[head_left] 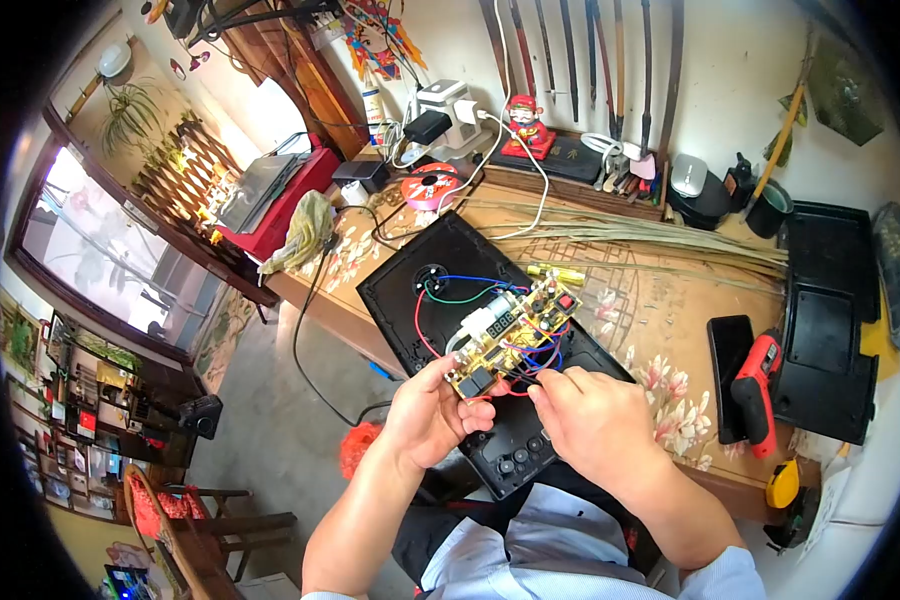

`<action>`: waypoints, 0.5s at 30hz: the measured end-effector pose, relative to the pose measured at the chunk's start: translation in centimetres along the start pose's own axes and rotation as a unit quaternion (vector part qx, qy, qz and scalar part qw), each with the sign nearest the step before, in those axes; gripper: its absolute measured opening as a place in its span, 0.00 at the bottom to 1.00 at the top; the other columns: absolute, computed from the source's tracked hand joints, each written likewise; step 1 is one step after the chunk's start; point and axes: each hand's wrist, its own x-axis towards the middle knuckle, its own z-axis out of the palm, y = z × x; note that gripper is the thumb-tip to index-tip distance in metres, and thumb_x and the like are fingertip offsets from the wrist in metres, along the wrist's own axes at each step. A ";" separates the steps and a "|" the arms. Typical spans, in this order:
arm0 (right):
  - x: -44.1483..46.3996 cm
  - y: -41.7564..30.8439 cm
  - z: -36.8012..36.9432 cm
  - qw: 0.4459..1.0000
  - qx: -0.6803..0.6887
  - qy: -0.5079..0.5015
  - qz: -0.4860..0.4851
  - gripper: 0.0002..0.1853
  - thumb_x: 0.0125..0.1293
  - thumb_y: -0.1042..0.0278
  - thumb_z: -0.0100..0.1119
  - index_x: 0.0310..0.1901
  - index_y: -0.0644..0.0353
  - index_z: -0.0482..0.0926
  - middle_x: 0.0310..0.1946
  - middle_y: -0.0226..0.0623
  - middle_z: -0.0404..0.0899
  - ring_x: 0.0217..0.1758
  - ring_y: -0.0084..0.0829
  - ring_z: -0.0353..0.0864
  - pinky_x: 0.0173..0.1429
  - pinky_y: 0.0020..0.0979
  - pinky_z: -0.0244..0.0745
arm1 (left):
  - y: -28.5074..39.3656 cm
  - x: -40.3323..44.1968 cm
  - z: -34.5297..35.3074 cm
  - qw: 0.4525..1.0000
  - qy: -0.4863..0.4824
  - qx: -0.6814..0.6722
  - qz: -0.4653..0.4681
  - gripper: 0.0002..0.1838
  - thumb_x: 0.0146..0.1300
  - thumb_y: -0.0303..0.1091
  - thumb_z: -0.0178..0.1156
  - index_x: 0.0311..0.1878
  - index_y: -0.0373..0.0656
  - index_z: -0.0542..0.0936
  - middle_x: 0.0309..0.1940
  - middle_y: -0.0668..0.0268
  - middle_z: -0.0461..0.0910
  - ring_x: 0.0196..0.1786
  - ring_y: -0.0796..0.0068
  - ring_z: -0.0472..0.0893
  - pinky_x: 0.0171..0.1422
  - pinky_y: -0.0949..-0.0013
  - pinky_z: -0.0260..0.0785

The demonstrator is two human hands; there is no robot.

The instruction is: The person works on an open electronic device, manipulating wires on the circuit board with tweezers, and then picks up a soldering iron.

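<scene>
We see a long, narrow circuit board (500, 345) raised above an open black casing (420, 240), near the middle of the table's (620, 285) near edge. The board is yellowish and packed with parts: a dark digit display (501, 324) along its middle, a black block (474, 382) at its lower-left end and a small red part (566, 301) near its upper-right end. It slants from lower left to upper right. Blue, green and red wires run between it and a round fitting (431, 281) in the casing's upper-left part, and more wires bunch under its right side.

Our left hand (435, 415) is closed on the board's lower-left end, thumb above and fingers curled beneath. Our right hand (595, 415) is curled shut, its thumb and fingertips drawn together at the bunched wires just beside the board; we cannot tell which wire they pinch, if any.

The casing overhangs the table's near edge. Toward the table's right end lie a black phone (727, 380) and a red-and-black tool (757, 390), with a black panel (830, 330) at the right edge. Dry stalks (670, 235) stretch along the far side.
</scene>
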 end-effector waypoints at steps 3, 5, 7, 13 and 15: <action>0.0 0.2 0.2 1.000 0.009 0.002 -0.001 0.09 0.62 0.64 0.61 0.27 0.54 0.73 0.19 0.32 0.72 0.21 0.31 0.78 0.25 0.32 0.74 | -0.1 0.1 0.1 1.000 0.008 -0.018 0.002 0.24 0.73 0.47 0.41 0.56 0.34 0.74 0.40 0.54 0.82 0.30 0.65 0.82 0.40 0.63 0.77; 0.0 0.2 0.1 1.000 0.005 -0.005 -0.001 0.09 0.62 0.64 0.61 0.27 0.54 0.73 0.19 0.32 0.72 0.21 0.31 0.78 0.24 0.33 0.73 | -0.2 0.0 0.5 1.000 0.025 -0.010 0.008 0.25 0.73 0.47 0.42 0.57 0.34 0.74 0.40 0.54 0.82 0.29 0.65 0.81 0.39 0.63 0.76; 0.1 0.3 0.1 1.000 0.008 -0.005 -0.004 0.09 0.62 0.64 0.61 0.27 0.54 0.73 0.19 0.32 0.72 0.21 0.31 0.78 0.24 0.33 0.73 | -0.3 -0.1 0.6 0.999 0.040 -0.002 0.013 0.25 0.73 0.47 0.42 0.57 0.34 0.73 0.40 0.54 0.82 0.29 0.65 0.80 0.39 0.63 0.75; 0.4 0.7 -0.2 1.000 0.003 -0.011 -0.008 0.09 0.62 0.64 0.61 0.27 0.54 0.74 0.20 0.32 0.73 0.22 0.32 0.79 0.24 0.33 0.74 | -0.4 0.1 0.5 1.000 0.019 -0.010 0.017 0.25 0.73 0.47 0.42 0.57 0.35 0.73 0.41 0.53 0.82 0.32 0.64 0.83 0.40 0.63 0.77; -0.3 0.1 -0.1 1.000 0.011 -0.017 -0.007 0.08 0.62 0.64 0.61 0.28 0.55 0.74 0.20 0.32 0.74 0.22 0.32 0.79 0.24 0.33 0.74 | -0.6 -0.1 0.4 0.999 0.023 0.000 0.032 0.25 0.73 0.48 0.42 0.57 0.35 0.73 0.42 0.53 0.83 0.32 0.63 0.83 0.41 0.62 0.77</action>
